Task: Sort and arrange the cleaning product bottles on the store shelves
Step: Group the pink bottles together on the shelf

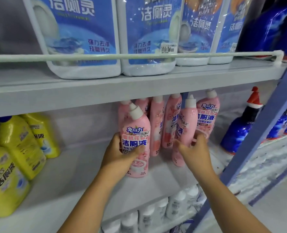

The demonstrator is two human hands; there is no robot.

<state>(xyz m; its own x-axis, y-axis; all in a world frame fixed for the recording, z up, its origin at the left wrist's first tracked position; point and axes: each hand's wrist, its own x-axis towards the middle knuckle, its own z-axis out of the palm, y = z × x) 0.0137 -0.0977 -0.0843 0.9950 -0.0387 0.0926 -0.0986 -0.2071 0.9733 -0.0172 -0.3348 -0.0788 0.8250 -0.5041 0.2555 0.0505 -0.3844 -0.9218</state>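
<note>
Several pink toilet-cleaner bottles with white angled caps stand on the middle shelf (pixel 75 179). My left hand (pixel 120 155) is wrapped around the front left pink bottle (pixel 136 132), which stands upright with its label facing me. My right hand (pixel 195 148) grips a second pink bottle (pixel 185 125) low on its body; this one leans slightly left. More pink bottles (pixel 208 115) stand behind and to the right, close to the back panel.
Yellow bottles (pixel 19 145) fill the shelf's left end, with bare shelf between them and the pink group. Blue bottles with red caps (pixel 240 130) stand right, beside a blue upright post (pixel 264 128). Large white jugs (pixel 82 37) sit above, white bottles (pixel 156 214) below.
</note>
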